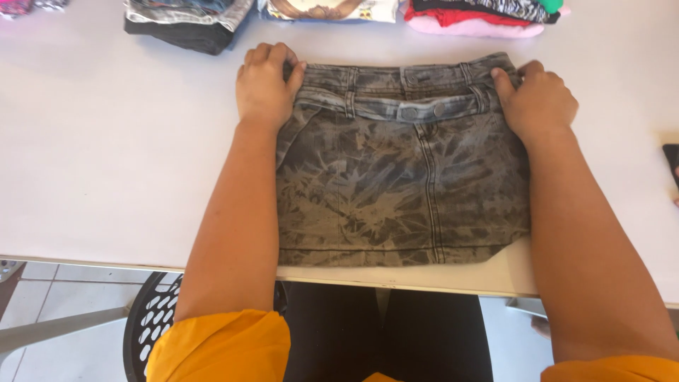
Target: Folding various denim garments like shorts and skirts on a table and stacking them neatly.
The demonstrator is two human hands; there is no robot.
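Both hands grip a grey acid-washed denim skirt [399,177] by its waistband: the left hand [263,85] is closed on the left end, the right hand [536,99] closed on the right end. It lies flat on a white table [106,155], its hem reaching the near edge and its waistband, with two metal snaps, pointing to the far edge. Along the far edge sit three stacks of folded clothes: a dark one [187,21], a pale printed one [329,8] and a red and pink one [481,18]. Below the near edge show orange sleeves [219,346], a black perforated chair [152,318] and a pale tiled floor [64,283]
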